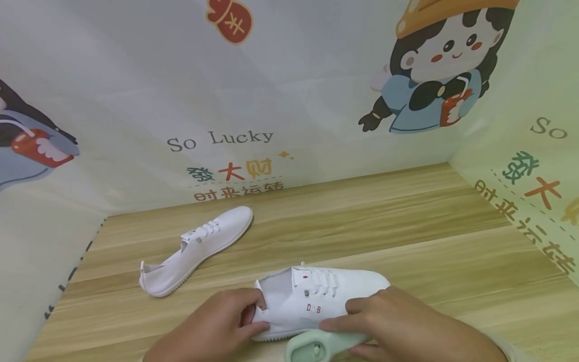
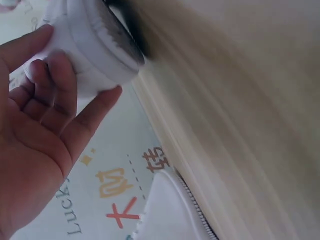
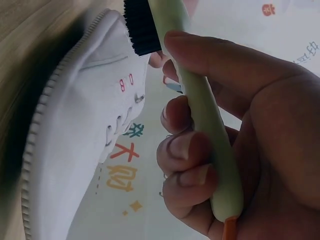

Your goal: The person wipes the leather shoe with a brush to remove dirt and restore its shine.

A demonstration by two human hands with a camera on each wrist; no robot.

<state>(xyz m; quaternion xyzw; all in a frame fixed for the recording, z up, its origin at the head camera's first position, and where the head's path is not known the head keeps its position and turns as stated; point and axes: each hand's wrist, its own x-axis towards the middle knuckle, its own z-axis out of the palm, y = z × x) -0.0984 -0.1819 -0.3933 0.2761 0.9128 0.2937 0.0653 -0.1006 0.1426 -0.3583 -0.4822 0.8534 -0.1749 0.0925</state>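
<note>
A white lace-up shoe (image 1: 325, 296) with small red letters on its side sits near the front, toe to the right. My left hand (image 1: 217, 322) grips its heel, thumb and fingers around the back edge; the left wrist view shows the fingers on the heel (image 2: 95, 50). In my right hand (image 1: 398, 322) is a pale green scrub brush (image 1: 332, 339), the fingers wrapped around its handle. Its dark bristles (image 3: 142, 30) face the side of the shoe near the heel. An orange piece (image 3: 230, 229) shows at the handle's end.
A second white shoe (image 1: 203, 251) lies farther back on the left, toe pointing to the back right. Beneath both is a wood-grain surface (image 1: 353, 221). Printed pale walls (image 1: 307, 90) with cartoon figures and lettering enclose it at the back and both sides.
</note>
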